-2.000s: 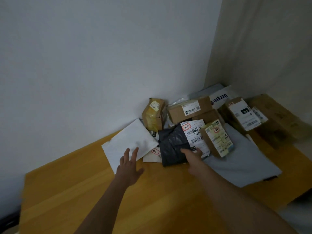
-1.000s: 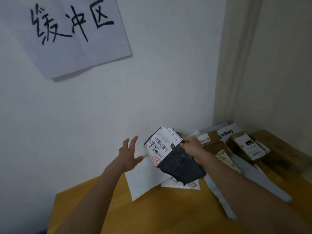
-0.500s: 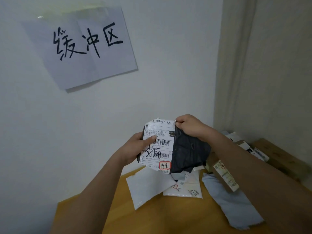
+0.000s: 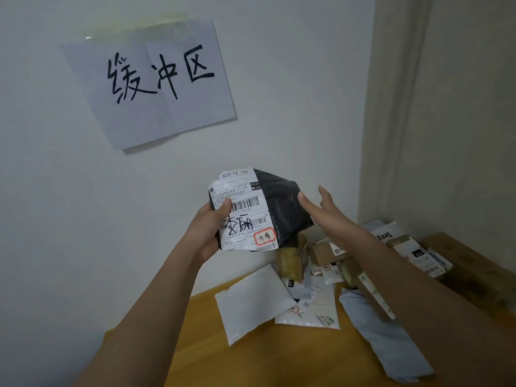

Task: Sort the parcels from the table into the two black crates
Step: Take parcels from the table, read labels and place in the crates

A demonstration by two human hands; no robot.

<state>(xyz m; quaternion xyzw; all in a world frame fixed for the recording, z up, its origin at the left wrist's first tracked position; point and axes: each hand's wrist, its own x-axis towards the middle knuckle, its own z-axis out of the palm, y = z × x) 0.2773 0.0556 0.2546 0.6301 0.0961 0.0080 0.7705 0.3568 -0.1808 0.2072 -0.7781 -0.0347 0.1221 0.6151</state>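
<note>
A: What sits nearest the camera, low in the frame?

B: Two bare forearms rising from the bottom edge, and under them the wooden desk [image 4: 195,356], whose front and left parts are cut off. A grey mailer [image 4: 391,342] at lower right is partly covered by the right forearm.

A: And the parcels on the desk?

B: A white envelope [image 4: 251,305] lies lower centre, overlapping flat white packets [image 4: 315,311]. Behind them a heap of brown cartons [image 4: 324,251] and a white-labelled box [image 4: 416,251] crowds the corner at right; the right arm hides much of it, and the labels there are too small to read. The black crates are out of frame.

A: The hands?

B: The left hand [image 4: 208,230] grips the black parcel [image 4: 282,208] at mid-frame, thumb pressed on its white shipping label [image 4: 243,210], fingers hidden behind. The right hand [image 4: 321,210] is spread flat with fingers apart, just beside the parcel's right edge; whether it touches the plastic I cannot tell.

A: How does that differ from half a second ago?

B: Then both hands clasped the parcel, the right pinching its top edge. Now the right has let go, and only the left carries it. The parcel remains lifted clear of the desk.

A: Farthest back?

B: A paper sign [image 4: 156,82] with three brush-written characters, taped to the white wall in the upper left.
</note>
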